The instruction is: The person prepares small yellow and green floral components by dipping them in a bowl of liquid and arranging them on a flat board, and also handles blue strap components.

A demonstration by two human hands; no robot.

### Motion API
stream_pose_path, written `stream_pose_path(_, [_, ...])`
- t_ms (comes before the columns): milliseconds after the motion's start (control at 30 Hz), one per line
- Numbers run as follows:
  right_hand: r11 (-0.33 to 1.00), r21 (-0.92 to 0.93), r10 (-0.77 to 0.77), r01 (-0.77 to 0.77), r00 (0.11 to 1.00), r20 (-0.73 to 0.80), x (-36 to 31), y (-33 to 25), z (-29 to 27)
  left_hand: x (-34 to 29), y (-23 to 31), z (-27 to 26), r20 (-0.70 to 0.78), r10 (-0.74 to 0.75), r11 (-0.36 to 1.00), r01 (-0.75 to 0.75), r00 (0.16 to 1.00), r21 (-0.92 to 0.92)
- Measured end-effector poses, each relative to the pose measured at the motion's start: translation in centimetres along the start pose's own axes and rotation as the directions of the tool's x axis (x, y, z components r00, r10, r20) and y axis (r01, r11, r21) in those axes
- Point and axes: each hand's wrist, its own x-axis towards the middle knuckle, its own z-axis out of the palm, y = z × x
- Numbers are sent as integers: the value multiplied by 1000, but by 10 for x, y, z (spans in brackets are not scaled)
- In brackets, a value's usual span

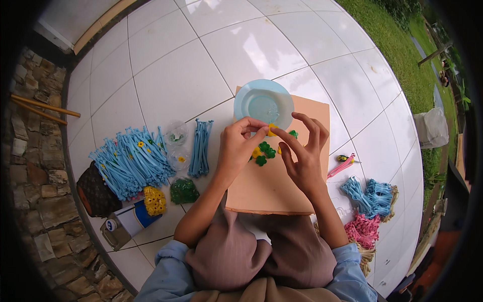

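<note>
My left hand [237, 142] is closed, with thumb and forefinger pinching a small yellow plastic flower [272, 129]. The forefinger tip of my right hand [306, 160] touches the flower's other side; its thumb and remaining fingers are spread apart. Just beyond the flower stands a pale blue plastic bowl [242, 96], its inside bluish and see-through. Beneath both hands lies a tan board [266, 194]. Several green plastic flowers [260, 160] and a few yellow ones are scattered on it, some partly hidden by my fingers.
Left lie a large pile of light blue strips [132, 161], a smaller strip bundle [201, 148], clear bags [177, 138], bags of yellow [155, 201] and green flowers [183, 191], and a tin [128, 221]. Right are a screwdriver [346, 158], blue bundles [370, 196] and pink bundles [363, 230].
</note>
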Motion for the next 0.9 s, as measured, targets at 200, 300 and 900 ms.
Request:
stream_pose_path(200, [993,-105,-64,60,997,-35,-7,7,4,1,-2,-2,96,-44,988,58,994,-146])
stream_pose_path(300, [985,-159,-80,71,996,-48,-9,9,1,-1,5,-1,124,-88,984,105,988,-140])
stream_pose_path(900, [902,222,345,-371,927,146,-48,54,-11,-22,2,59,324,328,588,-460,887,665])
